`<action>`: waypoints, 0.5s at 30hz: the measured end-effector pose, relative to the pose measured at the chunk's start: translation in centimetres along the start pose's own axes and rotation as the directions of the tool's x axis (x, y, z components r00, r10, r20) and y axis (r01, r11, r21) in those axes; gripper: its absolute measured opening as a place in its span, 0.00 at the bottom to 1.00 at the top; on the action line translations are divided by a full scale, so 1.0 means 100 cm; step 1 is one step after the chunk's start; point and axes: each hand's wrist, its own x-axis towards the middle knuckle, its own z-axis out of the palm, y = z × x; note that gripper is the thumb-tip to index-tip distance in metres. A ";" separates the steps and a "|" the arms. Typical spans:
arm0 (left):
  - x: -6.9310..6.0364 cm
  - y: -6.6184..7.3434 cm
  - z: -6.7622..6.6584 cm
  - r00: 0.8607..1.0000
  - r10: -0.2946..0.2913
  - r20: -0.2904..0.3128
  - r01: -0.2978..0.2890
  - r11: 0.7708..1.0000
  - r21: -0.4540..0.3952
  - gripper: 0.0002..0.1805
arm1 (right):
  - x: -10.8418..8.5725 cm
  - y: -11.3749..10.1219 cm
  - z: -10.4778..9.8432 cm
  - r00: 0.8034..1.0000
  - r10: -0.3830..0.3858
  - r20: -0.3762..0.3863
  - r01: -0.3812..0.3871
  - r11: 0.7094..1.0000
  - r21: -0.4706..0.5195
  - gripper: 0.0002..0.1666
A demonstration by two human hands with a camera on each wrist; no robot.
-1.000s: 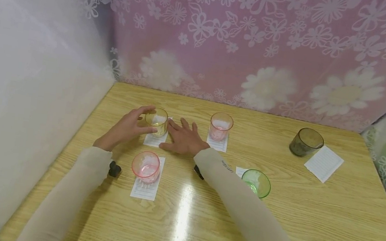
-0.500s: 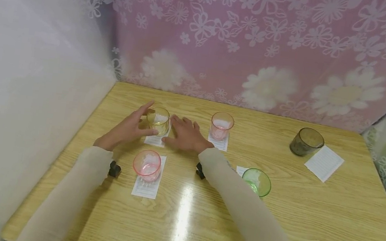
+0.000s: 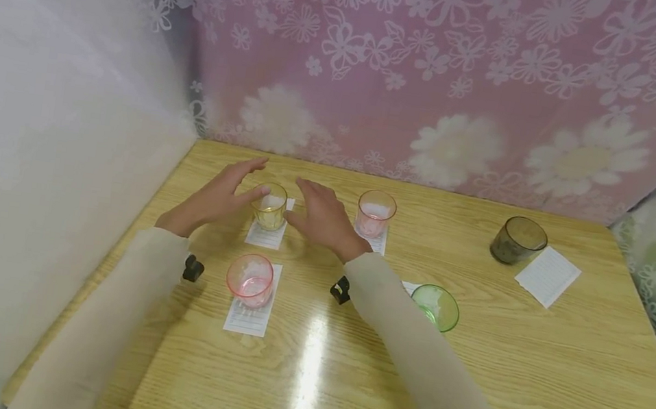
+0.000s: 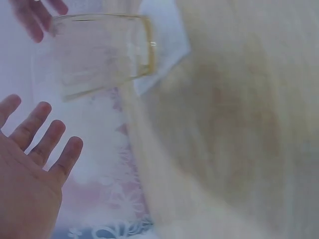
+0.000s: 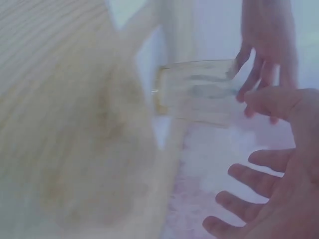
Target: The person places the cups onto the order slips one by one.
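Note:
A clear yellow glass cup [image 3: 270, 216] stands upright on a slip of paper [image 3: 264, 236] toward the back left of the wooden table. My left hand [image 3: 212, 195] hovers at its left side, fingers extended and thumb by the rim in the head view. On the other side my right hand [image 3: 327, 224] is raised, its fingers also extended. The left wrist view has the yellow cup [image 4: 104, 52] beyond the spread fingers of my left hand [image 4: 30, 184]. In the right wrist view, the spread right hand [image 5: 279, 194] holds nothing.
Nearer me, a pink cup [image 3: 253, 291] stands on paper. Another pink cup [image 3: 373, 219] is right of my right hand. A green cup [image 3: 435, 308] sits beside my right sleeve. Far right are a smoky dark cup [image 3: 516, 242] and a paper slip [image 3: 549, 276].
Both hands have drawn up and away from the yellow cup's sides, their fingers now higher. The cup has stayed on its paper.

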 end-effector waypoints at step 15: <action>0.033 0.053 -0.019 0.996 0.063 0.066 -0.070 0.993 0.099 0.33 | -0.019 -0.018 -0.066 1.000 0.024 -0.015 -0.026 0.991 -0.133 0.40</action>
